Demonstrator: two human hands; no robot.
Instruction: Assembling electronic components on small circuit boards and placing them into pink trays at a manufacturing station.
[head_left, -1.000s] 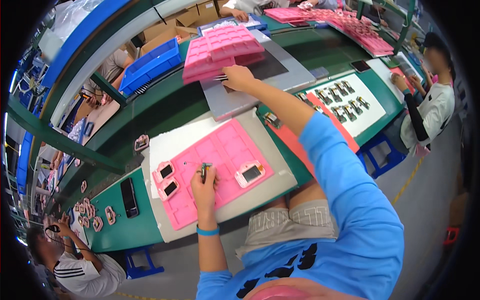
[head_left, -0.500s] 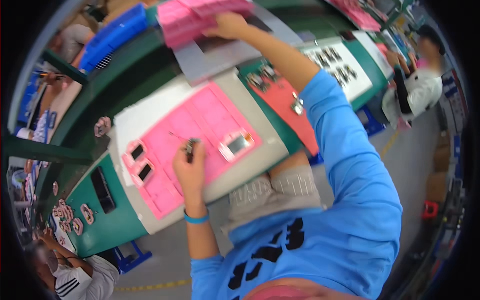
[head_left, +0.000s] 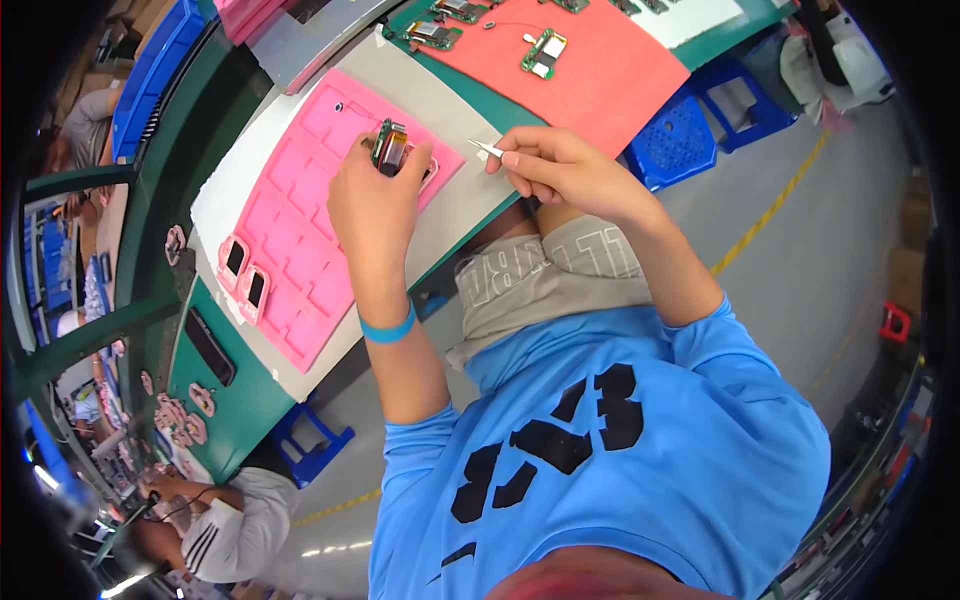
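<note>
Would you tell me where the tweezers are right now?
In the head view, the tweezers are pinched in the right hand, just right of the left hand, above the pink tray.

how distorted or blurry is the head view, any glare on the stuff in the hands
Head view: strong fisheye, table edges bow and the corners go black; the left hand with the small module and the right hand with tweezers are sharp; lighting even, no strong glare, soft shadows on the pink tray.

A pink tray (head_left: pixel 300 230) is seen on a grey mat (head_left: pixel 225 180); the desk (head_left: pixel 215 400) is green, the stools (head_left: pixel 690 135) blue.
</note>
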